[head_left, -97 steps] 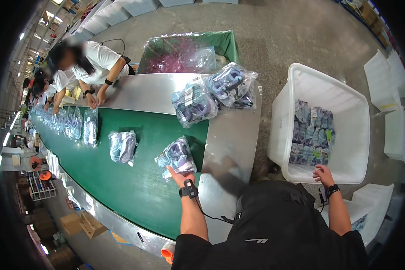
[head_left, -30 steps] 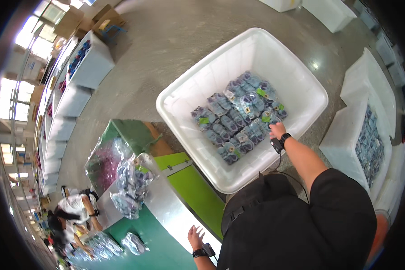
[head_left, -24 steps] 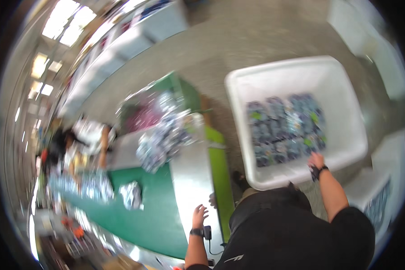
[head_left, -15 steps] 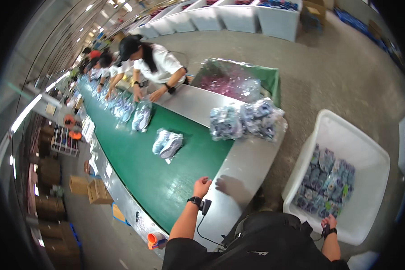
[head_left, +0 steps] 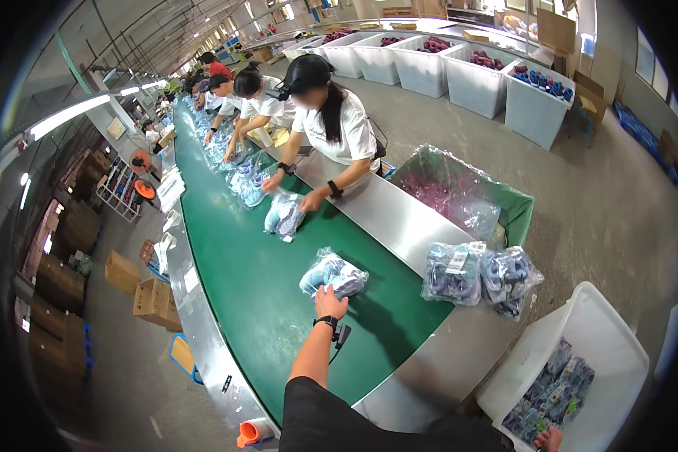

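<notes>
My left hand reaches over the green conveyor belt, its fingers closed on the near edge of a clear plastic bag of shoes, pale blue and grey-purple. At the lower right edge, my right hand hangs beside the white bin; its fingers are curled, and I see nothing in them. The bin has several bagged shoes inside. Across the belt, a co-worker's two hands handle another bag of shoes.
Two bagged bundles of shoes rest on the metal ledge at the belt's right. Behind them stands a green-lined container of plastic bags. An orange cup-like object sits at the lower left. More people work along the belt.
My left hand has moved forward from the metal ledge to the bag of shoes and taken hold of it. The view has shifted. The co-worker's bag has moved nearer along the belt.
</notes>
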`<state>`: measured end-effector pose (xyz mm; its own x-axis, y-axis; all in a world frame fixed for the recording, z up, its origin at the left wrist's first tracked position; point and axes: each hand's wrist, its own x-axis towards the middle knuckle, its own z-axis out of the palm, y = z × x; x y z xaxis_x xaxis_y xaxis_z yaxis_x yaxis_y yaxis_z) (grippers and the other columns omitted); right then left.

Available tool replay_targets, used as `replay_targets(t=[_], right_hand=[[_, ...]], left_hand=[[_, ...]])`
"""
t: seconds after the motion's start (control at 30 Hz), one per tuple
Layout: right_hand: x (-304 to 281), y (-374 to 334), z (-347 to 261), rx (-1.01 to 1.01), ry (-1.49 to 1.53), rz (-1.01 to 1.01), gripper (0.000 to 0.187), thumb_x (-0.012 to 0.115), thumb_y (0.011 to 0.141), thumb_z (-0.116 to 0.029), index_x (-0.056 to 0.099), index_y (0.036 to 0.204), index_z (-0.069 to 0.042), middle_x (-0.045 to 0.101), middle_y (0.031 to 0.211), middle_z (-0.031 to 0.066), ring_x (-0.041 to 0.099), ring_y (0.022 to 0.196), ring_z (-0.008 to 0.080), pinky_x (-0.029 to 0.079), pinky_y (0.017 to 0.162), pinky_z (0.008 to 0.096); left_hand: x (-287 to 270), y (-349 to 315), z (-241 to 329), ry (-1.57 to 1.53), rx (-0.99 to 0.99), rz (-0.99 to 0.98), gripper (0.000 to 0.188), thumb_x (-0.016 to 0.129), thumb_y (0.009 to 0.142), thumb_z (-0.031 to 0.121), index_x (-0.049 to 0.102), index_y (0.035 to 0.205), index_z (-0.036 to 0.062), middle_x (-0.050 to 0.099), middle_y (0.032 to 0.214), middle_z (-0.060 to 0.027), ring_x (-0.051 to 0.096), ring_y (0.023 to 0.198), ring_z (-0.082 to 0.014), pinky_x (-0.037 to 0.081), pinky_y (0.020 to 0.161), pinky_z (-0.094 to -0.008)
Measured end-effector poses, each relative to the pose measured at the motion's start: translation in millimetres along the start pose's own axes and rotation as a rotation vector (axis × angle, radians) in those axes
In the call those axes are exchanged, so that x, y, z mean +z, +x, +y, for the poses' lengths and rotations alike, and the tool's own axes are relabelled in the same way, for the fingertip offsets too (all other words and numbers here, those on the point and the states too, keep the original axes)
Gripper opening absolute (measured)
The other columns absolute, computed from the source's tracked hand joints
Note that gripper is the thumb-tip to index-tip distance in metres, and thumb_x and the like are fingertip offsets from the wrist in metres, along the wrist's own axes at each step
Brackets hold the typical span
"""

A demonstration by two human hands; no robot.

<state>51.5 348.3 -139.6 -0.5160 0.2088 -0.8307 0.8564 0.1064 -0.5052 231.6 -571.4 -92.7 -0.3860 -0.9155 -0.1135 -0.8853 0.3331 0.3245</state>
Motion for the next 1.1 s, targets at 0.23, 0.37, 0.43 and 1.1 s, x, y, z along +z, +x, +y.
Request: replay_targets(t=[0.23, 0.37, 0.43, 1.1], right_hand=[[-2.3, -5.3, -16.0, -0.027, -0.227, -0.063, 0.050, 0.053, 0.099, -0.043, 0.053, 0.127, -0.002, 0.066, 0.113, 0.0143, 0.066, 0.093, 0.0318, 0.054, 0.067, 0.0414], [33.5, -29.4, -41.8, -0.065, -0.190, -0.059, 0.046, 0.060, 0.098, -0.035, 0.051, 0.132, -0.005, 0.063, 0.117, 0.0172, 0.067, 0.092, 0.0306, 0.056, 0.070, 0.0404], [50.5, -42.5, -49.2, -0.075, -0.170, -0.049, 0.046, 0.062, 0.097, -0.032, 0.050, 0.133, -0.006, 0.063, 0.116, 0.0160, 0.067, 0.092, 0.0296, 0.057, 0.070, 0.0396], [76.4, 4.9, -34.4, -0.190, -0.157, -0.135, 0.046, 0.055, 0.096, -0.026, 0.042, 0.137, -0.010, 0.061, 0.089, 0.0076, 0.064, 0.065, 0.0202, 0.054, 0.048, 0.0346]], left_hand=[[46.0, -16.7, 0.5, 0.070, 0.121, 0.074, 0.088, 0.076, 0.077, 0.038, 0.036, 0.149, 0.0082, 0.026, 0.158, -0.0219, 0.021, 0.147, -0.0409, 0.030, 0.115, -0.0532], [39.3, -92.6, 27.2, 0.002, 0.152, 0.149, 0.089, 0.073, 0.080, 0.040, 0.033, 0.151, 0.0043, 0.024, 0.158, -0.0227, 0.021, 0.147, -0.0418, 0.032, 0.113, -0.0537], [50.9, -123.8, 26.3, -0.111, 0.182, 0.163, 0.090, 0.068, 0.086, 0.048, 0.029, 0.152, 0.0024, 0.025, 0.157, -0.0246, 0.021, 0.146, -0.0433, 0.029, 0.115, -0.0533], [89.7, -146.4, 9.7, -2.028, -0.736, 0.045, 0.049, 0.055, 0.099, 0.045, 0.052, 0.130, 0.0071, 0.066, 0.120, -0.0122, 0.068, 0.101, -0.0331, 0.059, 0.079, -0.0499]])
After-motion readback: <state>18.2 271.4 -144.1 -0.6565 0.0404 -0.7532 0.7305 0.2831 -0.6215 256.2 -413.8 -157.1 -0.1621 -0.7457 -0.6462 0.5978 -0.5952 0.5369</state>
